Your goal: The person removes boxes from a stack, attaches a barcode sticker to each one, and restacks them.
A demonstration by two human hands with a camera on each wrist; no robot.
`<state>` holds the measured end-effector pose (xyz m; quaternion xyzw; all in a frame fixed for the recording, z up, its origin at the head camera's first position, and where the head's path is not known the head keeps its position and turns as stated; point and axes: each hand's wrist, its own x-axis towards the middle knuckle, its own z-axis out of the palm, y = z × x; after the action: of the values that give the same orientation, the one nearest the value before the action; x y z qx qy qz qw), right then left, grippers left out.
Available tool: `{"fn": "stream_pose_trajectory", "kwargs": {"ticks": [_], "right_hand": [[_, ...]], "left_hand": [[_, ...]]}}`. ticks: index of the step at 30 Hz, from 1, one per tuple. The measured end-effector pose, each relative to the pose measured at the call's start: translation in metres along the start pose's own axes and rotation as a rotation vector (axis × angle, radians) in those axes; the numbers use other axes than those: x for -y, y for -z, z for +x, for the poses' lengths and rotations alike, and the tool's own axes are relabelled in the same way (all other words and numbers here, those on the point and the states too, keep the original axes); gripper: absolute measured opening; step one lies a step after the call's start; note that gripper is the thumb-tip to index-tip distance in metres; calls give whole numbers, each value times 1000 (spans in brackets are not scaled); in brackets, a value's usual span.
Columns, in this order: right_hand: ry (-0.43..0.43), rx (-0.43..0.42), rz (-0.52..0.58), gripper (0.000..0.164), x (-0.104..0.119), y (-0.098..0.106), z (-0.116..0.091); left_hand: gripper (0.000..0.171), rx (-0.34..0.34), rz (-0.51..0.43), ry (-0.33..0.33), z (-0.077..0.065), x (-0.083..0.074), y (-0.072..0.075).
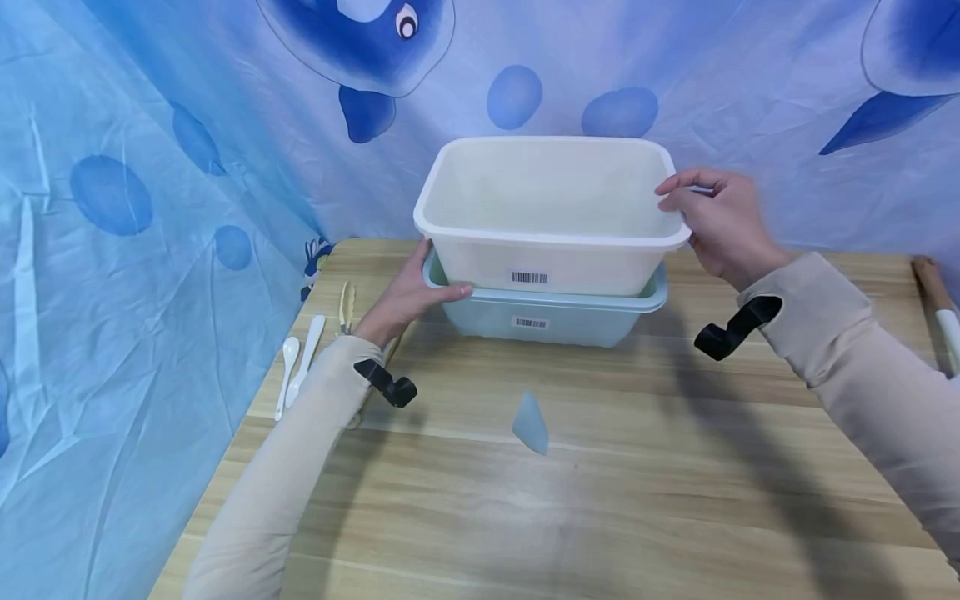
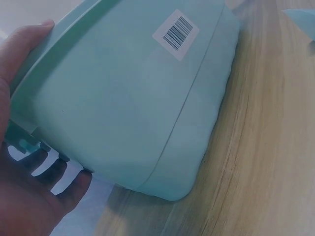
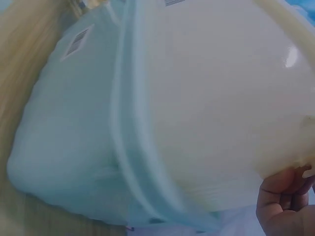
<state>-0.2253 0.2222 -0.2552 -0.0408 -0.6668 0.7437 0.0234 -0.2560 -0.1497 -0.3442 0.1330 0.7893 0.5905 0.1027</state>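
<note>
A white plastic bin point(image 1: 600, 265) sits partly inside a pale green bin point(image 1: 585, 325), its rim well above the lower one's. My right hand point(image 1: 726, 218) pinches the white bin's rim at its right end, thumb on the inner side. At the other end, my left hand point(image 1: 408, 293) grips the green bin point(image 2: 118, 93), with the thumb over its rim and the fingers against the end wall. Both bins carry a barcode label on the front. In the right wrist view, the white bin point(image 3: 221, 98) rises out of the green one.
Left of the bins lie white spoons point(image 1: 287, 375) and yellowish tongs point(image 1: 347, 308), partly behind my left arm. A pale blue triangular piece point(image 1: 531, 425) is on the wooden table point(image 1: 637, 467). A wooden-handled tool point(image 1: 932, 287) lies at the right edge. Blue curtains point(image 1: 112, 333) hang behind and at left.
</note>
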Motion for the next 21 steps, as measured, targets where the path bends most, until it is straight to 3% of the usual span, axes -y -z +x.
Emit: {"fn": "stream_pose_trajectory", "kwargs": {"ticks": [8,21], "right_hand": [[-43,-3,-206,15,-20,-2,2],[67,48,-693,21,-29,0,-4]], "left_hand": [[88,17,-28,-43,-4,1,0],[89,2,-81,-56,-4,1,-3]]}}
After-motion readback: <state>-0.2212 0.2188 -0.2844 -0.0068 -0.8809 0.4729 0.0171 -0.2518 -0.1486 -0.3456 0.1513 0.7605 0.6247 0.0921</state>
